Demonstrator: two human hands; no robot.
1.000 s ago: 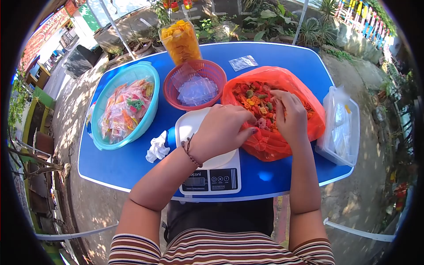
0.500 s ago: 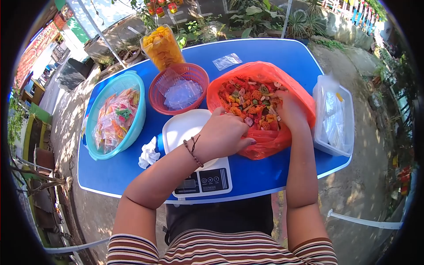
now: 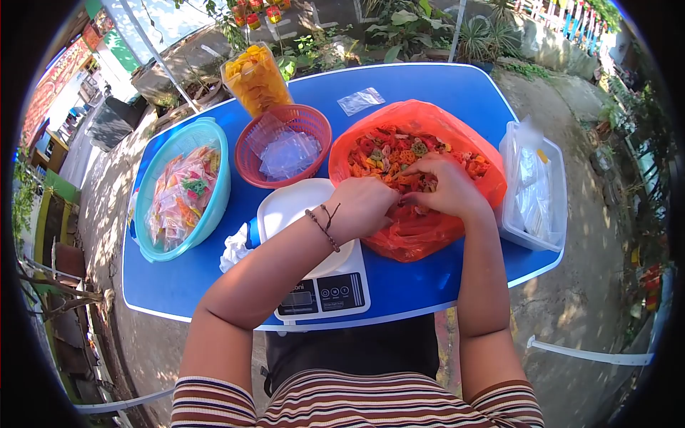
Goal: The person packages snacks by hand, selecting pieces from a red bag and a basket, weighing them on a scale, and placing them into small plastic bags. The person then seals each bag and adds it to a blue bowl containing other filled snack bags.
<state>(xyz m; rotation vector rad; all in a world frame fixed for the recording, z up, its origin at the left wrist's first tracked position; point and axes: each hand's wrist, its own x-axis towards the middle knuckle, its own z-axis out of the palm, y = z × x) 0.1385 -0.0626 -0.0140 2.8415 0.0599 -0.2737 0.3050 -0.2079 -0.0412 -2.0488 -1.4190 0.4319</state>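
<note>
A red plastic bag [image 3: 457, 239] lies wide on the table, filled with colourful wheel-shaped snack pieces [image 3: 389, 153]. My left hand [image 3: 362, 207] is at the bag's near left edge, fingers curled together; what they grip is hidden beneath them. Over the snack pieces, my right hand [image 3: 453, 187] bends its fingers and thumb around a few of them, close to the left fingertips. Below my left wrist stands a white kitchen scale [image 3: 354, 289] with a white tray [image 3: 296, 203] on top, partly covered by my forearm.
A turquoise basket [image 3: 222, 175] of filled packets stands at the left. Beside it are a red basket [image 3: 246, 171] of clear bags, a tub of yellow chips [image 3: 258, 78] and crumpled white tissue [image 3: 235, 246]. A clear bin [image 3: 560, 192] of plastic bags sits right of the red bag.
My right hand has moved left across the snack pieces, toward my left hand. The left hand has shifted slightly left and down, and the whole view has shifted a little.
</note>
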